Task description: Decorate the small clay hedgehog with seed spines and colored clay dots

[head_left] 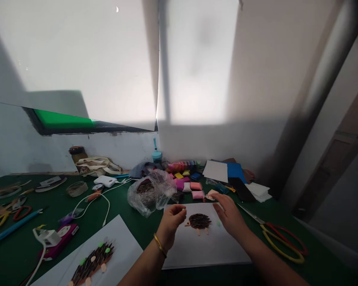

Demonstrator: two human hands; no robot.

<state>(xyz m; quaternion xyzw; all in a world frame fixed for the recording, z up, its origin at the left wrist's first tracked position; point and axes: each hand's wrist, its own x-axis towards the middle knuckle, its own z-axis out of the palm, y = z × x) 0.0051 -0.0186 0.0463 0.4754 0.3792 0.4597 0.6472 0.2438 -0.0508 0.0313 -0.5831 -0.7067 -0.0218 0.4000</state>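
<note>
A white sheet [205, 254] lies in front of me, with a small clay hedgehog [199, 221] on it that has a dark spiky back and pale feet. My left hand [173, 224], with a gold bangle [159, 245] on its wrist, hovers over the sheet's left side, fingers curled together. My right hand [229, 216] is at the sheet's upper right edge with its fingers loosely apart. A small pale clay piece [211, 194] lies just beyond those fingertips. I cannot tell whether either hand holds something tiny.
The green table [131, 226] holds colored clay packets [186, 186], a plastic bag [150, 194], and scissors [282, 242] at right. Another hedgehog picture [91, 264] lies at lower left, among a white cable [91, 206] and several tools along the left side.
</note>
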